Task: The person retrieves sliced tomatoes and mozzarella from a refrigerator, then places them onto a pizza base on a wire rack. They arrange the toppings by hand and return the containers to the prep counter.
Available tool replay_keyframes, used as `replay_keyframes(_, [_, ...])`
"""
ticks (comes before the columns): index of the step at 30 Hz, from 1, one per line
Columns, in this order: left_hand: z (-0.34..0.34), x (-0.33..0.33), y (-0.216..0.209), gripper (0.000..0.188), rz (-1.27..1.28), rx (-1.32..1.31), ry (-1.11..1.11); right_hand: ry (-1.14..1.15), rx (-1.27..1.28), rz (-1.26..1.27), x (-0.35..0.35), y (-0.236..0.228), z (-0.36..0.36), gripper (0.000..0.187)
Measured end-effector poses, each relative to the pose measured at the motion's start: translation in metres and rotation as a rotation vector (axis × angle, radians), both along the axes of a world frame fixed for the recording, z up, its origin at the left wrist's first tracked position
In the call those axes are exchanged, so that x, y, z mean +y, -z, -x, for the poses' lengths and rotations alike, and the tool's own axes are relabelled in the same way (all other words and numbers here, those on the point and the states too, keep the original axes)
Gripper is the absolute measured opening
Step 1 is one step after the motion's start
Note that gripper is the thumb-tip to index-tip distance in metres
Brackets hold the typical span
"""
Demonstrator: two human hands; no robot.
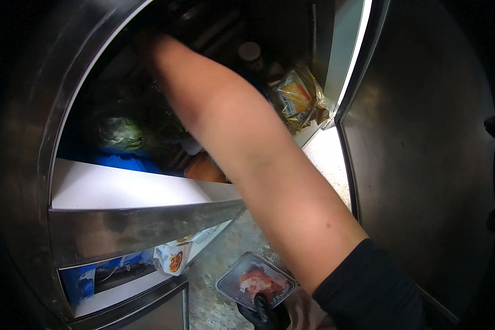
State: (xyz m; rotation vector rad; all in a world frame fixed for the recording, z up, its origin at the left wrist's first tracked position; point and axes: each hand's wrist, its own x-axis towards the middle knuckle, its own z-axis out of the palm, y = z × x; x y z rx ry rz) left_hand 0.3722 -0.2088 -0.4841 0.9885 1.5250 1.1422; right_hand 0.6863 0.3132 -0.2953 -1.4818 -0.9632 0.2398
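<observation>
My left hand [263,314], in a black glove, grips a clear plastic container [237,283] by its near edge, with the thumb on top. Reddish pieces, which look like raw meat [260,281], show inside it. My bare right forearm [269,159] crosses the view from the lower right and reaches deep into a dark refrigerator compartment. Shadow swallows the right hand at the far end, so its fingers and anything in them are hidden. Below that arm lie bagged leafy greens [121,133], something bright blue [129,161] and an orange-brown item [204,168].
A gold-and-yellow package [298,99] and a pale-lidded tub [249,51] sit inside at right. The metal door [418,154] stands open on the right. A lower compartment, also open, holds a white printed packet [172,258] and blue packaging [84,286]. The floor [212,275] is grey and mottled.
</observation>
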Motion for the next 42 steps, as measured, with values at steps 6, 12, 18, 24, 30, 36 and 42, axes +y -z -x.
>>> replay_keyframes(6, [-0.008,0.003,-0.010,0.050,-0.034,-0.052,0.151,0.003,-0.005,0.002,-0.011,0.001,-0.005,0.043])
replay_keyframes(12, [-0.011,-0.006,-0.007,0.047,-0.051,-0.084,0.128,-0.001,-0.001,-0.003,-0.012,0.002,0.014,0.042])
replay_keyframes(18, [0.013,-0.011,0.010,0.038,-0.132,-0.165,0.307,0.007,-0.001,-0.008,-0.008,0.000,0.029,0.041])
replay_keyframes(24, [0.025,-0.014,-0.004,0.040,-0.077,0.044,0.336,0.021,-0.007,-0.008,-0.010,-0.002,0.039,0.040])
replay_keyframes(30, [0.007,-0.011,-0.019,0.049,-0.057,0.128,0.070,0.033,-0.013,-0.011,-0.012,-0.006,0.048,0.039])
replay_keyframes(36, [0.015,-0.010,-0.008,0.051,-0.035,-0.002,-0.023,0.045,-0.017,-0.018,-0.012,-0.011,0.056,0.038])
replay_keyframes(42, [0.018,-0.017,-0.010,0.049,-0.187,0.087,0.016,0.055,-0.011,-0.005,-0.014,-0.010,0.059,0.037])
